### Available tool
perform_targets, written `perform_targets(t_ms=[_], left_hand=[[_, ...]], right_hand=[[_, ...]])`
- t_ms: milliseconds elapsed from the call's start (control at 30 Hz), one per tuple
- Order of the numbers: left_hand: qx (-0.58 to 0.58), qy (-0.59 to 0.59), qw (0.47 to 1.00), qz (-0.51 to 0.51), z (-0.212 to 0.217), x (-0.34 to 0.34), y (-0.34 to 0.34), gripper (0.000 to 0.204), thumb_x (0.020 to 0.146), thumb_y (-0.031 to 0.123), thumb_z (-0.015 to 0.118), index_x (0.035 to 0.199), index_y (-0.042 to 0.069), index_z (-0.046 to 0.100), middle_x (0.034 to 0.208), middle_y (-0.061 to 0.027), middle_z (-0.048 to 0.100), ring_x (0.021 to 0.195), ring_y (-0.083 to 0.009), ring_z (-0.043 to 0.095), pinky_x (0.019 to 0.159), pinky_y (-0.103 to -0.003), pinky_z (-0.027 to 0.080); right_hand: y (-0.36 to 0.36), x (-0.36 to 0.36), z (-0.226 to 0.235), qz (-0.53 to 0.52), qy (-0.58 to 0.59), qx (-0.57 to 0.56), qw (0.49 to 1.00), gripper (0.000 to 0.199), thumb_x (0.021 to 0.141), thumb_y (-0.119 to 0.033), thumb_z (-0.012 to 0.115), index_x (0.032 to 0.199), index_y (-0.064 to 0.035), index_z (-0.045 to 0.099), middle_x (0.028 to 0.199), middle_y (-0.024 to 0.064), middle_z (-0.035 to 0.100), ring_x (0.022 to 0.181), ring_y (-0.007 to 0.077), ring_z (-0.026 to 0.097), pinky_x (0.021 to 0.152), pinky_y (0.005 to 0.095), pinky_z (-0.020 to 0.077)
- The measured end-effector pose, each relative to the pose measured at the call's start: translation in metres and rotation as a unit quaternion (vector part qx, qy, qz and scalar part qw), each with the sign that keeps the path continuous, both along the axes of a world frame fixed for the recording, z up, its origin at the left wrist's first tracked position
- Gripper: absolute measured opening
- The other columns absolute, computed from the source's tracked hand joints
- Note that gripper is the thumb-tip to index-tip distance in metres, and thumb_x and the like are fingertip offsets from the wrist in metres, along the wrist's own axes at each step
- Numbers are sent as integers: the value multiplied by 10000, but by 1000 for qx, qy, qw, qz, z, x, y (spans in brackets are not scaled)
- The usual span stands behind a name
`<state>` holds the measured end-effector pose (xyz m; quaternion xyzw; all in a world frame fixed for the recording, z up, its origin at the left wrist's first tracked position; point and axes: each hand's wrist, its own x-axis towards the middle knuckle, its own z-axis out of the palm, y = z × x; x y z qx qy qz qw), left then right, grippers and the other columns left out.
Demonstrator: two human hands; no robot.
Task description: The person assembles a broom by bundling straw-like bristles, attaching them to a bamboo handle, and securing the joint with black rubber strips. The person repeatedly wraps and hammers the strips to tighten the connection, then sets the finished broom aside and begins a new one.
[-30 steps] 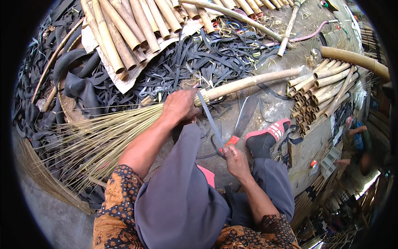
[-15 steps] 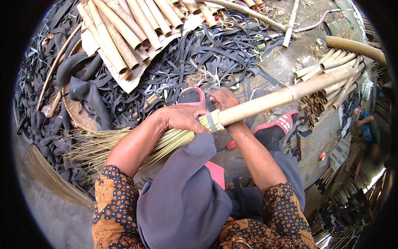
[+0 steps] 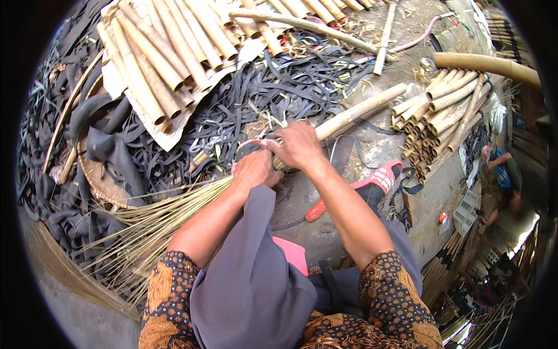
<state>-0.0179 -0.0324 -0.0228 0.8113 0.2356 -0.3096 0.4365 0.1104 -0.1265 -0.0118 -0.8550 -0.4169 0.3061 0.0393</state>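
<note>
Head view: two bare hands meet above a grey-trousered knee, working where the stalks of a stick broom join its handle.
Left hand: the left hand (image 3: 254, 170) is wrapped around the bristle bundle (image 3: 174, 215), fingers curled over it close to the handle end.
Right hand: the right hand (image 3: 298, 145) lies across the joint, touching the left; its fingers are bent, but blur hides whether they pinch anything.
Stick broom: the thin yellowish stalks fan out from the left hand toward the lower left, while the bamboo handle (image 3: 361, 110) emerges past the right hand, pointing to the upper right.
Knife: beyond the right forearm lies a broad dark blade (image 3: 342, 150); its red grip (image 3: 315, 210) shows on the near side of that arm.
Rubber strips: a tangle of black strips (image 3: 273, 87) covers the ground just beyond both hands and spreads left.
Bamboo tubes: farther off, cut tubes (image 3: 174, 52) rest on a pale sheet (image 3: 165, 136); right of the hands, a second stack (image 3: 442, 110) shows its hollow ends.
Feet: right of the right hand is a pink sandal (image 3: 383, 177) over a dark sock (a second sandal is mostly hidden behind the left hand).
Far right: another person's arm (image 3: 500, 161), well apart from these hands.
</note>
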Motion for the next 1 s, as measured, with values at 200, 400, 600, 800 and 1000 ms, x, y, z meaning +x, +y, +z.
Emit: perform_targets(t_ms=[200, 400, 600, 800, 1000], left_hand=[[7, 2, 1000, -28, -9, 0, -4, 562, 767, 337, 812, 1206, 27, 646, 1073, -243, 735, 1053, -411, 703, 936, -536, 508], [142, -96, 983, -63, -27, -11, -19, 452, 792, 417, 800, 1049, 56, 717, 1102, -183, 749, 1159, -344, 667, 994, -473, 468], [44, -118, 992, -13, -19, 6, 6, 519, 738, 252, 885, 1100, 5, 608, 1140, -271, 686, 1087, -472, 667, 859, -513, 572], [182, -155, 968, -74, 0, -4, -6, 681, 764, 308, 849, 1280, -28, 555, 1279, -284, 611, 1076, -442, 671, 876, -485, 589], [141, -111, 980, -91, -19, -18, -10, 565, 885, 382, 774, 1244, -5, 574, 1166, -216, 660, 1086, -372, 680, 897, -439, 584]], right_hand=[[-19, 0, 26, -287, 362, 62, 885, 444, 1076, -369, 545, 879, -16, 728, 790, 100, 716, 732, 147, 660, 655, 351, 508], [-68, -47, 51, -448, 385, 96, 801, 322, 1104, -290, 538, 1087, -11, 698, 824, 11, 648, 730, 82, 564, 648, 266, 453], [-77, -58, 31, -433, 403, 147, 793, 267, 1121, -242, 522, 1120, -37, 693, 872, -5, 596, 720, 81, 464, 651, 281, 460], [-69, -51, 23, -537, 442, 137, 705, 291, 1114, -271, 513, 1113, -47, 698, 876, -5, 577, 678, 83, 489, 585, 266, 456], [-67, -45, 24, -535, 470, 88, 696, 267, 1129, -293, 508, 1121, -89, 680, 835, -60, 508, 684, 67, 433, 611, 259, 419]])
